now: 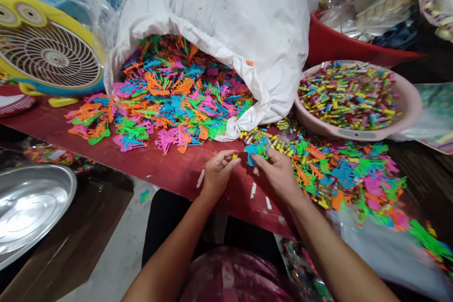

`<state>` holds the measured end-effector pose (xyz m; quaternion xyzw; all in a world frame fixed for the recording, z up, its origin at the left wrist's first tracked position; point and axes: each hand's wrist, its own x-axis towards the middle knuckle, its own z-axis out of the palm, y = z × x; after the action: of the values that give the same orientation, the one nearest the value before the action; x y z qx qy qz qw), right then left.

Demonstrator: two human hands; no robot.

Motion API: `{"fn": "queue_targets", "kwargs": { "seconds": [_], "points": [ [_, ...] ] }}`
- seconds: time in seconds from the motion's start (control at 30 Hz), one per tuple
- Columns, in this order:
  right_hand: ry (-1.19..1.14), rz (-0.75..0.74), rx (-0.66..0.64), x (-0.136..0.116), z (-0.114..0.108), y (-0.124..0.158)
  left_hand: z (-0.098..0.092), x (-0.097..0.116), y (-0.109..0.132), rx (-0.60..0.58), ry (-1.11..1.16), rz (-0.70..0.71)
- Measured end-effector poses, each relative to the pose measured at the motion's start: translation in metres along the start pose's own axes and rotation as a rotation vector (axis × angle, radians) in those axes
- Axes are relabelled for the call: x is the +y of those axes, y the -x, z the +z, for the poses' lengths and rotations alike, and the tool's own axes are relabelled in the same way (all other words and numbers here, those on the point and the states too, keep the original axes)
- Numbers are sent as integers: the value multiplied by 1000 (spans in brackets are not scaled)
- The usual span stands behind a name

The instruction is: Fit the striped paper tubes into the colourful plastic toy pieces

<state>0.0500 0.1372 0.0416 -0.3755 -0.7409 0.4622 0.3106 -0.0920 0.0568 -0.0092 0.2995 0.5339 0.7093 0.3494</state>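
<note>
My left hand (218, 170) is closed in a pinch on a small yellow and red tube (235, 155) at the front of the red table (163, 165). My right hand (278, 170) is closed on a blue plastic toy piece (252, 150) just to the right of it. The two hands are a few centimetres apart. Behind them a white sack (226, 14) lies on its side and spills a heap of coloured plastic toy pieces (170, 94). Another heap of finished-looking pieces (347, 174) spreads to the right of my right hand.
A pink basin (406, 104) full of small coloured tubes stands at the right, a red tub (329, 45) behind it. A yellow fan (46, 52) sits at the back left. A steel bowl (28, 207) rests low on the left. Clear plastic bags lie at the lower right.
</note>
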Motion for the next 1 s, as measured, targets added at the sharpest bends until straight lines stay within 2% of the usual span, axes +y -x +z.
{"fn": "queue_targets", "kwargs": {
  "seconds": [0.17, 0.43, 0.6, 0.7, 0.83, 0.93, 1.0],
  "points": [
    [32, -19, 69, -3, 17, 24, 0, -1, 1, -4, -72, 21],
    [213, -130, 47, -5, 22, 24, -3, -7, 0, 5, -190, 71],
    [290, -168, 31, -7, 21, 26, -4, -11, 2, 16, -280, 174],
    [286, -154, 20, -8, 19, 26, -4, -11, 3, -25, -304, 231],
    [332, -215, 42, -11, 19, 23, -4, -8, 6, -94, -372, 277],
    [217, -121, -2, -9, 19, 21, -3, -7, 8, -105, -481, 321],
    [104, -23, -37, -4, 16, 22, -1, -6, 9, -154, -560, 334]
  ]
}}
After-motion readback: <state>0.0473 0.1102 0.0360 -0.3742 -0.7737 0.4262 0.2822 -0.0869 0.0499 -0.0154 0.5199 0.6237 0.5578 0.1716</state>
